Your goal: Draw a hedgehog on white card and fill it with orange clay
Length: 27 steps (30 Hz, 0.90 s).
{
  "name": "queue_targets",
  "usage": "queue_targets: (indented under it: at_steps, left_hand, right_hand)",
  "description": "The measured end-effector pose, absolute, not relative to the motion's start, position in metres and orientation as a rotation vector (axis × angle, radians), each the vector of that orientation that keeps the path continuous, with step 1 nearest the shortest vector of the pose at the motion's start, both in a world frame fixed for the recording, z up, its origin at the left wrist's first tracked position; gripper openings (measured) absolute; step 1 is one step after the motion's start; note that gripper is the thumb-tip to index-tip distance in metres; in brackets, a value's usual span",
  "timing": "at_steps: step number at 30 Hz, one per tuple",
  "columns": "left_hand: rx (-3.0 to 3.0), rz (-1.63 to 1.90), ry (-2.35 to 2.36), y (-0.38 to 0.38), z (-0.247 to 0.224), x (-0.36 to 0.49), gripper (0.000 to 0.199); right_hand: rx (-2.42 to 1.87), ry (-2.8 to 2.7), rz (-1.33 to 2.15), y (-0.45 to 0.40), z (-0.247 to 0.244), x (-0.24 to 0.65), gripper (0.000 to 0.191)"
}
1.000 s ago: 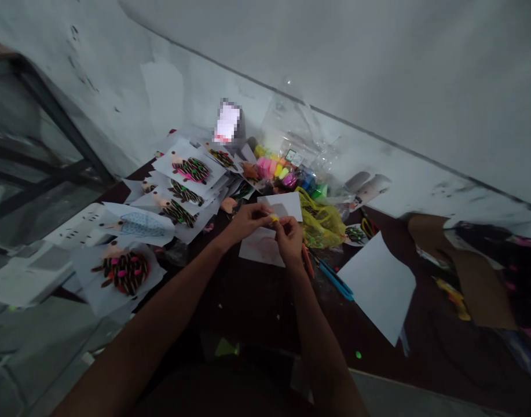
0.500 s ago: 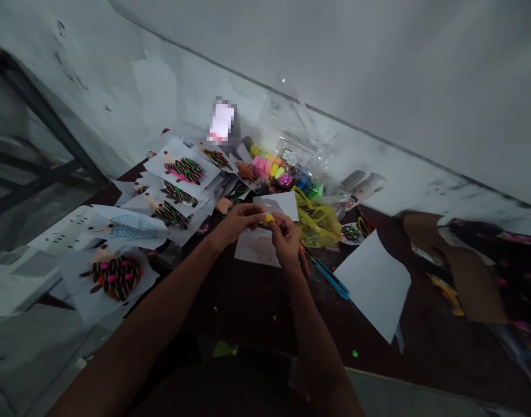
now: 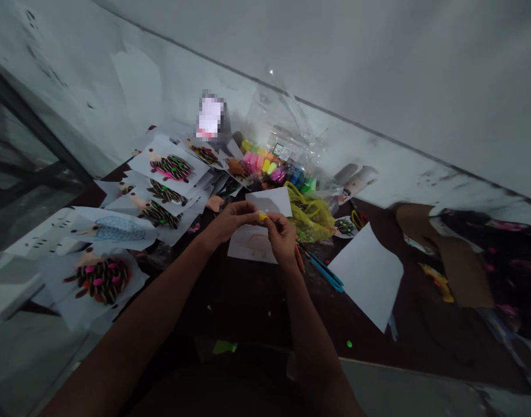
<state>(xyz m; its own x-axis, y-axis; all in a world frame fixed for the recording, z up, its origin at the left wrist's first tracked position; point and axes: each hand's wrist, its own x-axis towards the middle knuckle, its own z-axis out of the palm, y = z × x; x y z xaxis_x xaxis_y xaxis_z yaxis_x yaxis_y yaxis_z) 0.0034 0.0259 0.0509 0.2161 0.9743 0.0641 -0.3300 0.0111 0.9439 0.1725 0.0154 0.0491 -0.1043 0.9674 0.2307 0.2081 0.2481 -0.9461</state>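
Observation:
A small yellow piece (image 3: 262,217), perhaps clay, is pinched between the fingertips of both hands. My left hand (image 3: 234,221) grips it from the left, and my right hand (image 3: 282,236) from the right. Beneath them lies a white sheet with a faint orange drawing (image 3: 253,243), partly covered by my right hand. Another white sheet (image 3: 271,201) is just behind the hands. To the right are a yellow plastic bag (image 3: 311,215) and scissors with blue handles (image 3: 328,274).
Papers with hedgehog pictures (image 3: 172,167) are piled at the left. Clear bags of coloured clay (image 3: 276,165) lean near the wall. A blank white sheet (image 3: 369,275) and brown cardboard (image 3: 462,263) lie at the right. A lit, blurred screen (image 3: 211,117) stands at the back.
The view has shifted slightly, so most things appear further left. Both hands remain together at the yellow piece, which now shows less between the fingers.

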Motion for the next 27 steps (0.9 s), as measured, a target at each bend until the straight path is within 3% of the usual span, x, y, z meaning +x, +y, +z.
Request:
queue_targets:
  at_steps: [27]
  left_hand:
    - [0.908,1.199,0.733,0.023,0.057,0.001,0.035]
  right_hand:
    - [-1.085,-1.248,1.403,0.006,0.064,0.163,0.040]
